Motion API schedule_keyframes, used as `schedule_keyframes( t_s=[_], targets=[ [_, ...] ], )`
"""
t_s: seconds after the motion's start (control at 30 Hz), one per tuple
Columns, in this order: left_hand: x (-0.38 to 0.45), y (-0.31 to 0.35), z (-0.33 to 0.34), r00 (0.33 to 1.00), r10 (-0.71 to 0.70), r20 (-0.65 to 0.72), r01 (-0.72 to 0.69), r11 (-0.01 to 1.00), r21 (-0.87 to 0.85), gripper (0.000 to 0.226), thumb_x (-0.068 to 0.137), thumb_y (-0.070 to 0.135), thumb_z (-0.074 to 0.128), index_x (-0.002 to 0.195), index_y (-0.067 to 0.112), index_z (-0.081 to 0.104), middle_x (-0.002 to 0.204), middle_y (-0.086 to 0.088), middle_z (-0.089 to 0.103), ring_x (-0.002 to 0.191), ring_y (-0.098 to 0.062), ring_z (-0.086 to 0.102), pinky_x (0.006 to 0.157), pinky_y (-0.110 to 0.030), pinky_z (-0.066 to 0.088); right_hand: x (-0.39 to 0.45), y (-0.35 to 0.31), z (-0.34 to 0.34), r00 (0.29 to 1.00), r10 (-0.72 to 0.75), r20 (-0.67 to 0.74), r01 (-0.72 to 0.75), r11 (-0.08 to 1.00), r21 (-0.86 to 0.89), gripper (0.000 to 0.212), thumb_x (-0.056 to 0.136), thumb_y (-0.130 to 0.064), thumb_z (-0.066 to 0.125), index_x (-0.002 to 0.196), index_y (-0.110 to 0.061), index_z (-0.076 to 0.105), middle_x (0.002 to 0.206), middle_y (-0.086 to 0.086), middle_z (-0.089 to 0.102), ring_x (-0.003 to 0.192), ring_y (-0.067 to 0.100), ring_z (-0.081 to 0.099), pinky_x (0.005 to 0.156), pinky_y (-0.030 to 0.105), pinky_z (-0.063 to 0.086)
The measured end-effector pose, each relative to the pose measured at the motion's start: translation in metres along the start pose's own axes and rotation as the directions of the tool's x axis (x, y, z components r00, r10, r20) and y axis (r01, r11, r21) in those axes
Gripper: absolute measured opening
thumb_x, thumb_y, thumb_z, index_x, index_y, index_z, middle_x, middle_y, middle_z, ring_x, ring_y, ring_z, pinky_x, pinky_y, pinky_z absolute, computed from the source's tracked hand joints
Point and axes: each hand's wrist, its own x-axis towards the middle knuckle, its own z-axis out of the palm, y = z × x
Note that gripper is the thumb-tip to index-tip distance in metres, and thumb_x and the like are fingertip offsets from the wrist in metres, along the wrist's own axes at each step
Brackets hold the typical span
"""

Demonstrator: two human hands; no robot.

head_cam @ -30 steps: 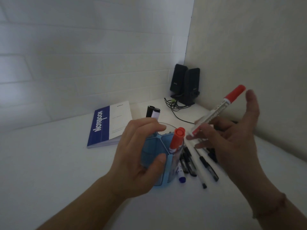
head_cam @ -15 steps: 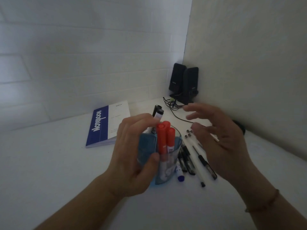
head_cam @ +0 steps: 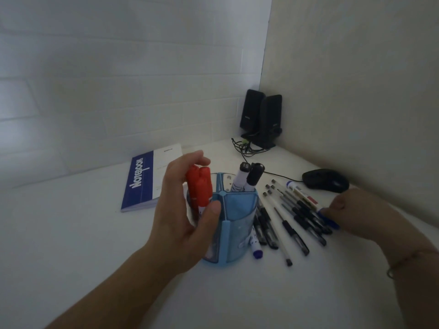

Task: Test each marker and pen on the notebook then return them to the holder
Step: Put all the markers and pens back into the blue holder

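My left hand (head_cam: 180, 217) grips the blue pen holder (head_cam: 237, 217) from its left side, thumb on the rim. Three red-capped markers (head_cam: 199, 186) stand in the holder's left compartment, and two black-capped markers (head_cam: 249, 176) stand in a far one. Several black pens (head_cam: 294, 217) lie fanned out on the white table right of the holder. My right hand (head_cam: 356, 210) pinches the blue-capped end of a white marker (head_cam: 306, 198) lying among them. The closed blue-and-white notebook (head_cam: 147, 179) lies behind the holder to the left.
A second blue-capped marker (head_cam: 255, 248) lies against the holder's base. A black mouse (head_cam: 325, 180) sits near the right wall, its cable running to two black speakers (head_cam: 261, 117) in the corner. Walls close off the back and right.
The red marker my right hand held a second ago now stands in the holder with the others. My right hand has moved right and down to the blue-capped marker on the table.
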Motion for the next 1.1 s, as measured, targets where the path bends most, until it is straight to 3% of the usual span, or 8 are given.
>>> schedule_keyframes(
  t_s=[0.13, 0.27, 0.37, 0.43, 0.6, 0.8, 0.97, 1.1],
  targets=[
    [0.003, 0.0, -0.002, 0.999, -0.023, -0.042, 0.023, 1.0, -0.005, 0.064, 0.075, 0.026, 0.051, 0.134, 0.021, 0.026, 0.129, 0.029, 0.035, 0.121, -0.008, 0.043, 0.097, -0.026, 0.044, -0.006, -0.004, 0.0, 0.999, -0.018, -0.051, 0.017, 1.0, -0.026, 0.039, 0.085, -0.044, 0.06, 0.057, -0.018, 0.058, 0.07, 0.006, 0.062, 0.064, 0.021, 0.056, 0.058, 0.028, 0.04],
    [0.003, -0.003, -0.003, 0.999, -0.043, 0.0, 0.043, 0.998, 0.045, 0.076, 0.069, 0.036, 0.056, 0.136, 0.028, 0.02, 0.13, 0.027, 0.031, 0.12, -0.004, 0.041, 0.094, -0.027, 0.044, -0.026, -0.02, -0.016, 0.861, 0.008, -0.509, 0.182, 0.929, 0.322, 0.014, 0.082, -0.035, 0.068, 0.085, -0.025, 0.059, 0.075, 0.003, 0.057, 0.065, 0.019, 0.05, 0.059, 0.023, 0.039],
    [0.002, -0.005, -0.004, 0.998, -0.064, -0.005, 0.064, 0.997, 0.044, 0.075, 0.068, 0.034, 0.054, 0.135, 0.031, 0.021, 0.129, 0.023, 0.033, 0.117, -0.006, 0.042, 0.093, -0.021, 0.043, -0.041, -0.039, -0.024, 0.687, 0.081, -0.722, 0.503, 0.664, 0.553, 0.011, 0.085, -0.03, 0.067, 0.093, -0.028, 0.059, 0.089, 0.004, 0.061, 0.072, 0.0, 0.06, 0.064, 0.004, 0.044],
    [0.003, -0.006, -0.004, 0.996, -0.076, -0.053, 0.079, 0.995, 0.056, 0.07, 0.069, 0.032, 0.051, 0.134, 0.031, 0.024, 0.126, 0.024, 0.035, 0.112, -0.006, 0.045, 0.089, -0.018, 0.043, -0.049, -0.048, -0.03, 0.601, 0.101, -0.792, 0.704, 0.401, 0.586, 0.012, 0.088, -0.036, 0.062, 0.099, -0.034, 0.059, 0.103, 0.008, 0.063, 0.088, 0.016, 0.066, 0.074, 0.023, 0.056],
    [0.003, -0.006, -0.007, 0.998, -0.057, -0.022, 0.058, 0.997, 0.055, 0.074, 0.07, 0.04, 0.054, 0.136, 0.025, 0.023, 0.127, 0.034, 0.032, 0.108, -0.005, 0.048, 0.085, -0.019, 0.045, -0.083, -0.074, -0.051, 0.611, -0.041, -0.79, 0.788, -0.06, 0.613, 0.08, 0.088, -0.046, 0.059, 0.132, 0.013, 0.027, 0.1, 0.003, 0.064, 0.092, 0.021, 0.066, 0.073, 0.03, 0.055],
    [0.006, -0.009, -0.013, 0.997, 0.0, 0.082, -0.003, 0.999, 0.045, 0.104, 0.057, 0.054, 0.072, 0.14, 0.024, 0.018, 0.137, 0.011, 0.027, 0.114, -0.024, 0.049, 0.088, -0.035, 0.051, -0.115, -0.126, -0.034, 0.338, -0.276, -0.9, 0.936, 0.0, 0.351, 0.036, 0.087, -0.011, 0.062, 0.111, -0.026, 0.039, 0.096, 0.016, 0.062, 0.089, 0.024, 0.069, 0.078, 0.049, 0.055],
    [0.009, -0.012, -0.014, 0.993, 0.047, 0.104, -0.056, 0.994, 0.09, 0.103, 0.058, 0.051, 0.076, 0.138, 0.02, 0.02, 0.138, -0.004, 0.028, 0.11, -0.026, 0.049, 0.088, -0.026, 0.045, -0.104, -0.12, -0.033, 0.318, -0.227, -0.92, 0.946, 0.137, 0.294, 0.047, 0.084, -0.014, 0.065, 0.112, -0.048, 0.046, 0.107, 0.024, 0.053, 0.09, 0.038, 0.065, 0.08, 0.047, 0.053],
    [0.009, -0.012, -0.013, 0.992, 0.106, 0.062, -0.11, 0.991, 0.077, 0.096, 0.06, 0.046, 0.074, 0.135, 0.016, 0.024, 0.133, 0.009, 0.025, 0.106, -0.03, 0.048, 0.088, -0.029, 0.043, -0.104, -0.125, -0.026, 0.303, -0.413, -0.859, 0.951, 0.189, 0.245, 0.024, 0.082, -0.023, 0.065, 0.102, -0.027, 0.051, 0.1, 0.008, 0.064, 0.093, 0.019, 0.066, 0.081, 0.032, 0.053]
  ],
)
